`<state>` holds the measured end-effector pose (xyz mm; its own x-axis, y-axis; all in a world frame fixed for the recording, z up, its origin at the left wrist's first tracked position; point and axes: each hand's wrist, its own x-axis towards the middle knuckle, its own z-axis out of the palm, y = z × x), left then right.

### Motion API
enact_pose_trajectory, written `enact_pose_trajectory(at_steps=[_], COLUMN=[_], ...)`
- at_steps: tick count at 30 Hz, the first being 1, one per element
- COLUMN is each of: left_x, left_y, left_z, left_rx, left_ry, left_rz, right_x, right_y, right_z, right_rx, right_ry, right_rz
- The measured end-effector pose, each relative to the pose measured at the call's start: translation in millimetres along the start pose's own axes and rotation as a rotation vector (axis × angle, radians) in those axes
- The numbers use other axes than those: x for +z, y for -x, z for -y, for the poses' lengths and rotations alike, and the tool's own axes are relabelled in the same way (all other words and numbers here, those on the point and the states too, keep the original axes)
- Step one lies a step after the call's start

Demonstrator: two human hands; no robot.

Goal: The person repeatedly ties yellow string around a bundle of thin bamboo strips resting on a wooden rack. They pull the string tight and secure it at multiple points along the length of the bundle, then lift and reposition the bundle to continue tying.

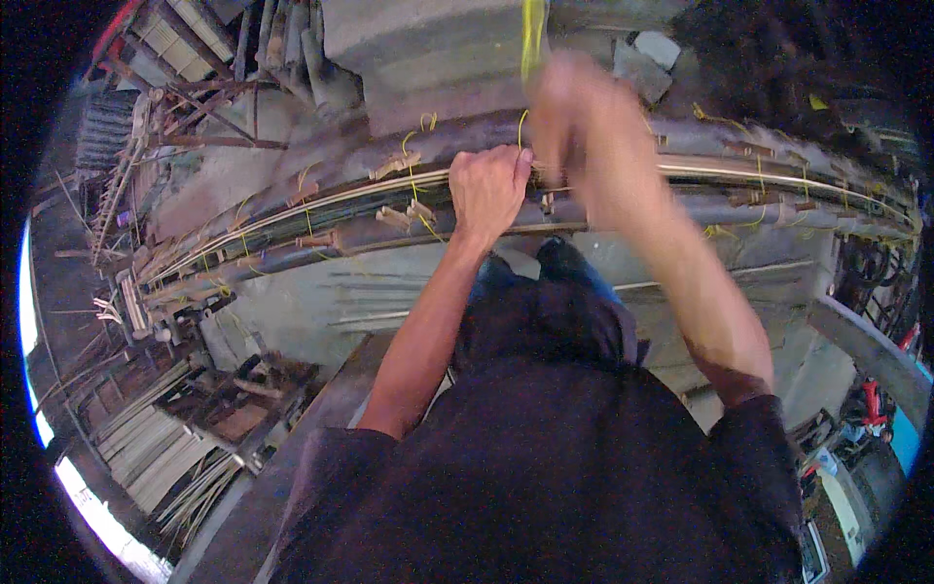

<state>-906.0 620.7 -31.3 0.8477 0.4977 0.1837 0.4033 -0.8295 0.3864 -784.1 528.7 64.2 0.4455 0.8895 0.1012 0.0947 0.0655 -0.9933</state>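
Bundle of long, thin pale strips (389, 185), laid crosswise in front of the person between two dark poles (477, 134), with yellow ties and small wooden wedges (394, 216) along its length. Left hand (489, 193): knuckles up, closed over the strips, thumb clamped against a yellow cord (521, 127); right hand (584, 122): apart from the left, above the bundle, too blurred to tell its grip, a yellow strand (531, 39) just beyond.
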Motion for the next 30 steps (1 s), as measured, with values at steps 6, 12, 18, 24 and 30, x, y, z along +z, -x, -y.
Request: enact_pose_trajectory(at_steps=[6, 12, 18, 24, 30], left_x=[-21, 11, 28, -114, -104], left_y=[-7, -108, -141, -62, 43], left_z=[-17, 16, 59, 121, 128], left_rx=[-0.084, -0.182, -0.119, -0.113, 0.237], left_ry=[0.474, 0.484, 0.295, 0.666, 0.397], left_rz=[-0.049, 0.332, 0.588, 0.595, 0.191], right_x=[58, 59, 59, 150, 148], right_y=[113, 131, 119, 119, 70], right_z=[-115, -115, -103, -83, 16], right_rx=[0.179, 0.156, -0.059, 0.857, 0.17], right_ry=[0.528, 0.639, 0.759, -0.661, 0.654], right_rz=[0.563, 0.55, 0.394, -0.115, -0.097])
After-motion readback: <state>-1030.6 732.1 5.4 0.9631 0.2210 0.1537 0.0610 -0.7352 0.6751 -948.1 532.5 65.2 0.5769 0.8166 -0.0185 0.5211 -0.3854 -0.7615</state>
